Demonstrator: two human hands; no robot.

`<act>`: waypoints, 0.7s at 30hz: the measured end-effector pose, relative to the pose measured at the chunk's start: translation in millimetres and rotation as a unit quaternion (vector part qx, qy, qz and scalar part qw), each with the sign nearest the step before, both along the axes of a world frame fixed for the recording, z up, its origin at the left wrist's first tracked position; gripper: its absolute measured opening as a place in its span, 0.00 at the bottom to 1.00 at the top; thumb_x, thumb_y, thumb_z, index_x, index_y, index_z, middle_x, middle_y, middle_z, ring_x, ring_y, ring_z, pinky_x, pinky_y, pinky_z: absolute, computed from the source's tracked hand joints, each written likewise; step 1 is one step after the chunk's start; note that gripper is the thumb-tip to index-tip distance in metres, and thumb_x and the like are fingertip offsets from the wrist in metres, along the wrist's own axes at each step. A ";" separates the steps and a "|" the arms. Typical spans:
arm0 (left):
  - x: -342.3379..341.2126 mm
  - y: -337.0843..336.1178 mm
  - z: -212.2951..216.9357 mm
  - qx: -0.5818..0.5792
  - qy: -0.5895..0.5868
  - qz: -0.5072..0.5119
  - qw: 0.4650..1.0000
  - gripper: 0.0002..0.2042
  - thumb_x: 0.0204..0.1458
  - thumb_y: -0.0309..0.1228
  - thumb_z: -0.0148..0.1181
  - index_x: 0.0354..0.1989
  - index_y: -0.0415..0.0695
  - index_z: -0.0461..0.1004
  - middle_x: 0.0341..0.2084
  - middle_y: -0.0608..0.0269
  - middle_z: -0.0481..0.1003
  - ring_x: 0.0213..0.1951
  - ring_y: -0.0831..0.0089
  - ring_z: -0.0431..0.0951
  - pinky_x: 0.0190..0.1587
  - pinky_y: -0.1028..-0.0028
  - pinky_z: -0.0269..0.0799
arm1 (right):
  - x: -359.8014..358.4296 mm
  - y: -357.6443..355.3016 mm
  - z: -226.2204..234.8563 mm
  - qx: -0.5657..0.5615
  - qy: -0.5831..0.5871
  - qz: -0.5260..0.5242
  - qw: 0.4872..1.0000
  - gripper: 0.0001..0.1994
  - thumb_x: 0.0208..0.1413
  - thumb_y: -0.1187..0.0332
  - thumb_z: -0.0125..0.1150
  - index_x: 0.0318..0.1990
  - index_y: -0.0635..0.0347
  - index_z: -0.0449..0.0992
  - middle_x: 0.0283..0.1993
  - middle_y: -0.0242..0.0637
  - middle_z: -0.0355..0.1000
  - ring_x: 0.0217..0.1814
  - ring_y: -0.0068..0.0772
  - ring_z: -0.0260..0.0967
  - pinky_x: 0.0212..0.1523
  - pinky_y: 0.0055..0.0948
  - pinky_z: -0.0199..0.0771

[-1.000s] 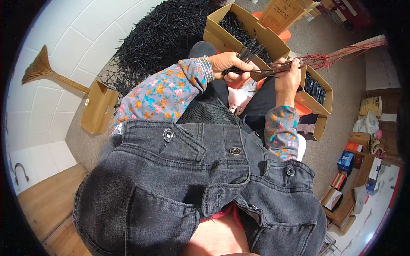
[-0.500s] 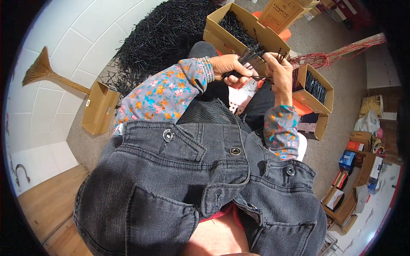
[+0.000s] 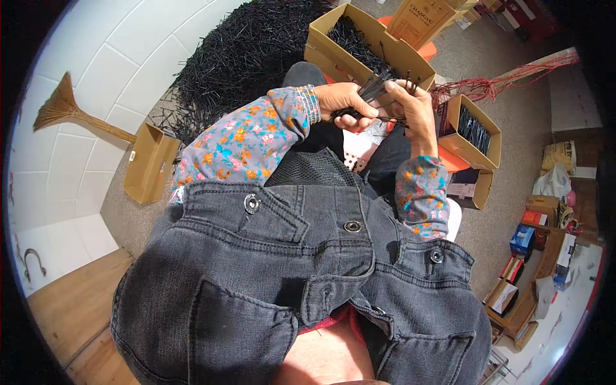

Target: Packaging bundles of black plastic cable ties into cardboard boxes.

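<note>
- The left hand [image 3: 350, 106] is closed around a bundle of black strips [image 3: 373, 85], thumb across it, and the thin ends fan out upward and to the right.
- The right hand [image 3: 418, 110] is just beside it, thumb toward the bundle, fingers bent on a few loose strips [image 3: 411, 82] that stick up above the knuckles.
- Dark strip ends show low in the gap between the hands; whether the fingertips of both hands touch, I cannot tell.
- The hands are in front of the person's knees, before a large cardboard box [image 3: 410, 59] that has more black strips in it.
- To the left of that box, a broad heap of black strips [image 3: 247, 54] covers the floor against the white tiled wall [image 3: 122, 64].
- Right of the right hand, a smaller cardboard box [image 3: 467, 149] holds strips packed side by side; another box [image 3: 482, 190] is just below it.
- Red strings [image 3: 494, 88] hang over a pale wooden bar, near the smaller box.
- At the left, a broom [image 3: 61, 108] has its handle reaching an open cardboard box [image 3: 142, 172] on the floor.
- The person wears flowered sleeves [image 3: 240, 141] and a dark denim vest [image 3: 244, 282].
</note>
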State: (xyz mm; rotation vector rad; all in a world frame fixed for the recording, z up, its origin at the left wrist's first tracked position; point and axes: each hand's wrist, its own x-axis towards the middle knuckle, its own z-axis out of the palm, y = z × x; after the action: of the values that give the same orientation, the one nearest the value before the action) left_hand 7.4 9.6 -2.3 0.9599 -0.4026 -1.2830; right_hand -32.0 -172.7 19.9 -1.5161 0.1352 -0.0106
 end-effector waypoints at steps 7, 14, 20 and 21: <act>-1.1 2.0 3.8 -0.020 0.025 0.024 0.999 0.12 0.51 0.29 0.54 0.41 0.35 0.68 0.18 0.63 0.70 0.10 0.86 0.61 0.09 0.86 0.52 | -1.0 -15.9 -2.6 0.053 -0.021 -0.023 0.998 0.06 0.49 0.69 0.61 0.24 0.57 0.72 0.13 0.21 0.59 0.12 0.11 0.50 0.13 0.15 0.44; 4.1 1.2 1.9 -0.024 -0.002 0.050 0.998 0.13 0.52 0.30 0.53 0.43 0.36 0.68 0.16 0.65 0.69 0.10 0.87 0.59 0.10 0.87 0.52 | -0.4 -26.4 -5.9 0.041 -0.052 -0.043 0.997 0.06 0.51 0.68 0.59 0.27 0.58 0.71 0.15 0.21 0.57 0.13 0.12 0.50 0.11 0.14 0.45; 4.1 -0.9 5.1 -0.023 -0.013 0.065 0.998 0.13 0.52 0.31 0.53 0.44 0.37 0.68 0.14 0.70 0.65 0.10 0.88 0.56 0.11 0.87 0.50 | 1.8 -26.5 -7.6 0.061 -0.069 -0.062 0.994 0.09 0.53 0.64 0.58 0.27 0.58 0.70 0.15 0.22 0.57 0.13 0.12 0.50 0.11 0.14 0.45; 3.5 -1.3 5.8 -0.021 -0.010 0.073 0.997 0.13 0.52 0.31 0.53 0.44 0.37 0.68 0.13 0.70 0.65 0.10 0.88 0.56 0.11 0.87 0.49 | 1.8 -26.9 -7.4 0.061 -0.069 -0.062 0.994 0.09 0.53 0.64 0.58 0.27 0.58 0.70 0.15 0.22 0.57 0.13 0.12 0.50 0.11 0.14 0.45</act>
State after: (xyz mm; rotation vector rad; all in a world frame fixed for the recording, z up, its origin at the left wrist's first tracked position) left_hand 10.9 8.2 3.6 0.9506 -0.3677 -1.1294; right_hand -30.1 -199.6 12.4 -1.3793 0.1163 -0.2022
